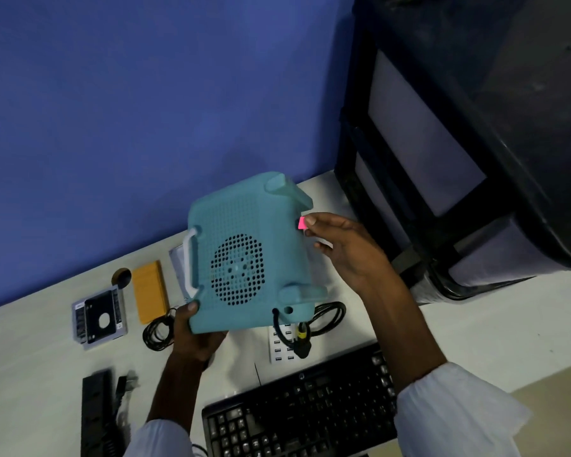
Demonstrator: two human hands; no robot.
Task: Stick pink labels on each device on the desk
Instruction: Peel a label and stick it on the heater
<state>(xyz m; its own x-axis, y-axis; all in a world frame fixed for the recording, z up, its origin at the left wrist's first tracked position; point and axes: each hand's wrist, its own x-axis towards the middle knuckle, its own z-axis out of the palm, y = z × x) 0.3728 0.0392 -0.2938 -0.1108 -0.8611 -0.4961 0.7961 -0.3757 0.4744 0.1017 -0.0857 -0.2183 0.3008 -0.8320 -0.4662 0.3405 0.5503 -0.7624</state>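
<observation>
Between the thumb and forefinger of the right hand (342, 250) sits a small pink label (301, 223), pinched by one edge right at the three-o'clock side of the teal device (241, 255); the remaining fingers spread loosely. At seven o'clock the left hand (195, 336) grips the device's lower corner, thumb (191, 307) curled over the face and fingers underneath. The device is held tilted above the white desk (475, 331), its perforated panel (round vent in the middle) facing the camera, with a white handle (190, 262) at nine o'clock. Its black cord (279, 328) leaves at five o'clock and drops across a white multi-port charger (277, 349). Toward eight o'clock lie a coiled black cable (157, 333), an orange box (149, 291) and a drive caddy (99, 319). A black keyboard (304, 410) sits at six o'clock.
</observation>
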